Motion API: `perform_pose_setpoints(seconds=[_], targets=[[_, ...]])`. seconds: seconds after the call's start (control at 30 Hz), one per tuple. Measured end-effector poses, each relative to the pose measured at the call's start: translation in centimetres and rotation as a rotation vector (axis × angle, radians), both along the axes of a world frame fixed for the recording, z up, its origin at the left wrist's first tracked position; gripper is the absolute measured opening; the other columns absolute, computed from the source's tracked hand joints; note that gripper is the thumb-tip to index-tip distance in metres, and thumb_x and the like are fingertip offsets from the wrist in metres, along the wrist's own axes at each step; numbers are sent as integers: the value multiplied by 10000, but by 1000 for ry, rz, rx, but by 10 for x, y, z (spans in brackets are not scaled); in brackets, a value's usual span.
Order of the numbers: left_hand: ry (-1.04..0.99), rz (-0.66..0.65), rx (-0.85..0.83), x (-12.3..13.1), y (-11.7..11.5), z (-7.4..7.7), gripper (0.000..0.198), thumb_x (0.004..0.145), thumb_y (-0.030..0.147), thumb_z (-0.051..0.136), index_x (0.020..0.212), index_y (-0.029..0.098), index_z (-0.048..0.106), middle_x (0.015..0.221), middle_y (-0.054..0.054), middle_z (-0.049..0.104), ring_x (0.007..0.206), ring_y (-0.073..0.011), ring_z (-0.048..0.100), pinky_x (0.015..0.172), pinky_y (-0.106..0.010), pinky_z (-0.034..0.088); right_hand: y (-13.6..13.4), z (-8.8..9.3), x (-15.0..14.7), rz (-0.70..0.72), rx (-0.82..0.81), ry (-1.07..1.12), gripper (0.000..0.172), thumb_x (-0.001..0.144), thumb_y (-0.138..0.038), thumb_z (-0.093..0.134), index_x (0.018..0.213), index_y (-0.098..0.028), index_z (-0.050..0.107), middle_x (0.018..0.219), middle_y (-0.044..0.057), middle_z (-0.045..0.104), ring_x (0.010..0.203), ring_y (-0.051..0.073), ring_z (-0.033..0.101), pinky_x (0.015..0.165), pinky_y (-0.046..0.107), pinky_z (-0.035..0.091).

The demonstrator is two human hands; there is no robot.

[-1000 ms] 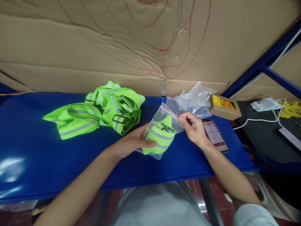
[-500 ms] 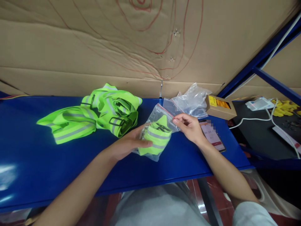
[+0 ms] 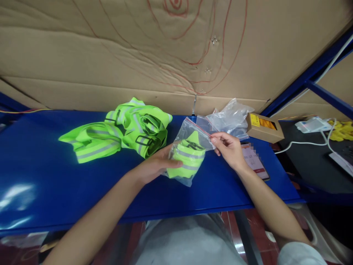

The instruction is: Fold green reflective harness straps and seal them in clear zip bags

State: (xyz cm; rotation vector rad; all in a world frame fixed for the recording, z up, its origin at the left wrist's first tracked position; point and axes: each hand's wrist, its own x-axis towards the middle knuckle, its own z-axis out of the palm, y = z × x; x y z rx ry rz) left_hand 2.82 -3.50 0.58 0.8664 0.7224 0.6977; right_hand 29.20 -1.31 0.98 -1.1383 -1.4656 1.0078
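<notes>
Left hand [image 3: 157, 165] clasps a bagged green strap [image 3: 189, 158]; right hand [image 3: 227, 149] pinches the bag [image 3: 185, 130] near its mouth.
Seal's closure unclear; loose straps [image 3: 99, 141] lie unbagged, far left on the worktop [image 3: 82, 195].

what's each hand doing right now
Left hand: closed on a clear zip bag holding a neon-green reflective strap.
Right hand: closed, pinching the bag's red-lined zip edge.

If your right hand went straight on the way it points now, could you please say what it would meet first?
Most likely the clear bag, since the right hand pinches its top edge; depth is hard to judge.
</notes>
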Motion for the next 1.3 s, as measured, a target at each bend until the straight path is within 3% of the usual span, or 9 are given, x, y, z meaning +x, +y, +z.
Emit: perform_pose_setpoints(seconds=[0.23, 0.37, 0.47, 0.53, 0.67, 0.87, 1.07, 1.2, 1.3], targets=[[-43, -5, -11, -2, 0, -3, 801, 712, 203, 887, 1440, 200, 552, 1305, -140, 716, 1168, -338, 701, 935, -381, 585, 2, -3, 2, -46, -1, -6, 387, 838, -585, 757, 885, -203, 726, 524, -70, 469, 439, 78, 396, 427, 230, 326], [-68, 9, -23, -1, 1, -5, 796, 722, 217, 880, 1445, 207, 548, 1300, -139, 720, 1146, -337, 712, 888, -351, 599, 3, -5, 2, 31, -110, 70, 478, 860, -672, 687, 968, -207, 716, 604, -41, 568, 444, 90, 470, 401, 227, 380], [-57, 66, -5, 4, 0, -8, 785, 760, 277, 862, 1466, 211, 526, 1318, -138, 710, 1167, -346, 701, 895, -363, 601, -3, -10, -8, 234, -188, 151, 536, 824, -710, 698, 1032, -216, 696, 865, 29, 690, 690, 142, 648, 566, 260, 557], [-20, 139, 46, 9, 0, -11, 781, 796, 311, 841, 1493, 232, 496, 1356, -123, 691, 1226, -339, 670, 948, -367, 583, -11, -15, -19, 363, -280, 205, 590, 757, -604, 823, 1192, -247, 645, 1055, 45, 712, 901, 181, 698, 742, 300, 614], [36, 187, 120, 17, 0, -19, 750, 814, 325, 840, 1483, 255, 506, 1428, -104, 647, 1340, -321, 592, 1050, -362, 527, -24, -20, -37, 379, -486, 324, 850, 701, -357, 920, 1421, -295, 475, 1215, 51, 717, 1092, 223, 699, 908, 355, 605], [83, 165, 189, 17, -2, -19, 773, 843, 389, 814, 1524, 272, 468, 1494, -86, 596, 1406, -311, 526, 1126, -363, 462, -21, -10, -31, 397, -707, 458, 577, 698, -305, 910, 1205, -203, 655, 1114, 54, 761, 926, 171, 730, 795, 253, 582], [121, 103, 317, 15, -4, -10, 714, 926, 587, 646, 1535, 260, 465, 1526, -127, 547, 1265, -309, 619, 976, -363, 524, -12, 14, -6, 290, -517, 412, 507, 694, -340, 893, 1144, -217, 697, 1124, 55, 770, 970, 210, 732, 875, 320, 579], [185, 90, 376, 13, -5, -7, 658, 931, 564, 643, 1481, 235, 491, 1420, -163, 599, 1015, -245, 691, 825, -342, 527, -2, 28, 16, 68, -266, 352, 550, 714, -445, 860, 1205, -273, 679, 1202, 64, 744, 1083, 270, 704, 866, 383, 595], [143, 69, 388, 15, -8, -8, 579, 940, 528, 647, 1419, 231, 516, 1323, -149, 636, 964, -214, 683, 802, -324, 511, 4, 25, 22, -19, -226, 373, 545, 745, -502, 828, 1220, -284, 677, 1219, 80, 733, 1093, 300, 695, 831, 415, 607]])
